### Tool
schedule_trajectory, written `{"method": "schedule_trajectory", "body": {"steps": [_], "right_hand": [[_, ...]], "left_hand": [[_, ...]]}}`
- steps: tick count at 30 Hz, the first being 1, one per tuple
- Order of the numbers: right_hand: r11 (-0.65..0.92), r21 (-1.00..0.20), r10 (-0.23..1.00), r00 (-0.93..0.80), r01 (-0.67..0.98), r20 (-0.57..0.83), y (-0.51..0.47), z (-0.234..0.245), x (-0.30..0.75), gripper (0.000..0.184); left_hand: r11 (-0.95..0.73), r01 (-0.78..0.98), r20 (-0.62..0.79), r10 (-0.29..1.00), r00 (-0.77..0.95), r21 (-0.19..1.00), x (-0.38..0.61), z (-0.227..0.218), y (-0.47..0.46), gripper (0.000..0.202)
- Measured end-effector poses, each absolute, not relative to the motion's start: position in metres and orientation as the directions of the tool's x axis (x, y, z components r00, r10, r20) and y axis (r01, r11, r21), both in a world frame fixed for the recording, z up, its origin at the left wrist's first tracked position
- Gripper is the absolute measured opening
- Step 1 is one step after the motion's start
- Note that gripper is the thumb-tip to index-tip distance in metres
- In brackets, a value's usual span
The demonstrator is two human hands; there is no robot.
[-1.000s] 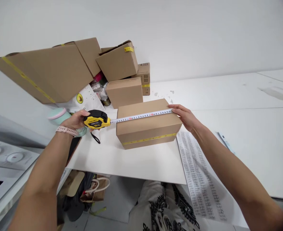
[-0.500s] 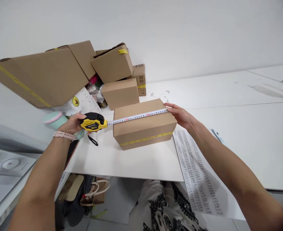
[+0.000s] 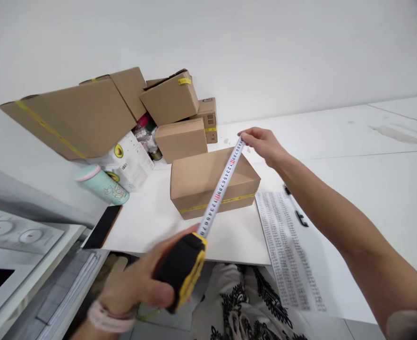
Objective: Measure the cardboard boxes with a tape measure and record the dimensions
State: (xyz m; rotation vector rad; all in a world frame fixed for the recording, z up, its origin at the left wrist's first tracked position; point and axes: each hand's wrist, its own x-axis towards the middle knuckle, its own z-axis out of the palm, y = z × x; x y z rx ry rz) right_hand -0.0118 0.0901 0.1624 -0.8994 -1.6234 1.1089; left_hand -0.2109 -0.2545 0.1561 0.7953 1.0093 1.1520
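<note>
My left hand (image 3: pixel 137 285) grips the yellow and black tape measure case (image 3: pixel 182 271) low in front of the table edge. The white tape blade (image 3: pixel 222 184) runs from it diagonally up over a closed cardboard box (image 3: pixel 201 177) with a yellow strip. My right hand (image 3: pixel 261 141) pinches the tape's end just beyond the box's far right corner. The box rests on the white table (image 3: pixel 353 189).
A pile of cardboard boxes (image 3: pixel 88 111) leans against the wall at back left, with a mint bottle (image 3: pixel 102 184) and a white carton (image 3: pixel 133 158) beneath. A black phone (image 3: pixel 102 226) lies at the table's left edge. A printed sheet (image 3: pixel 286 245) and a pen (image 3: pixel 295 210) lie right of the box.
The tape lay along the box's length; now it crosses the box front to back. My left hand came down towards me with the case, and my right hand moved to the far corner.
</note>
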Motion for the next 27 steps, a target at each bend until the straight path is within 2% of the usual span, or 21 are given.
{"method": "schedule_trajectory", "body": {"steps": [1, 3, 5, 9, 11, 14, 17, 23, 27], "right_hand": [[0.319, -0.946, 0.906, -0.315, 0.066, 0.283, 0.095, 0.161, -0.022, 0.011], [0.323, -0.943, 0.888, -0.371, 0.082, 0.272, 0.104, 0.158, -0.043, 0.011], [0.333, -0.939, 0.874, -0.403, 0.089, 0.272, 0.113, 0.157, -0.059, 0.011], [0.335, -0.940, 0.881, -0.376, 0.068, 0.287, 0.125, 0.159, -0.077, 0.018], [0.346, -0.932, 0.869, -0.412, 0.110, 0.274, 0.127, 0.156, -0.081, 0.021], [0.396, -0.877, 0.838, -0.498, 0.270, 0.225, 0.128, 0.146, -0.084, 0.019], [0.447, -0.816, 0.839, -0.488, 0.366, 0.241, 0.129, 0.137, -0.087, 0.020], [0.479, -0.747, 0.842, -0.482, 0.461, 0.243, 0.133, 0.132, -0.090, 0.015], [0.469, -0.759, 0.844, -0.484, 0.453, 0.233, 0.133, 0.131, -0.088, 0.015]], "left_hand": [[0.337, -0.409, -0.264, 0.938, 0.226, 0.848, -0.190, 0.145, -0.253, 0.086], [0.317, -0.530, -0.203, 0.943, 0.263, 0.787, -0.152, 0.131, -0.244, 0.077], [0.209, -0.598, -0.119, 0.975, 0.186, 0.774, -0.119, 0.127, -0.231, 0.064], [0.034, -0.657, -0.018, 0.999, 0.031, 0.753, -0.078, 0.136, -0.217, 0.057], [0.017, -0.671, -0.024, 1.000, -0.001, 0.741, -0.067, 0.138, -0.216, 0.056], [0.014, -0.684, -0.056, 0.998, -0.040, 0.730, -0.057, 0.138, -0.216, 0.055], [0.014, -0.699, -0.085, 0.994, -0.068, 0.715, -0.053, 0.136, -0.214, 0.055], [0.038, -0.702, -0.163, 0.980, -0.112, 0.711, -0.055, 0.133, -0.208, 0.061], [0.039, -0.700, -0.147, 0.985, -0.095, 0.713, -0.056, 0.135, -0.212, 0.058]]}}
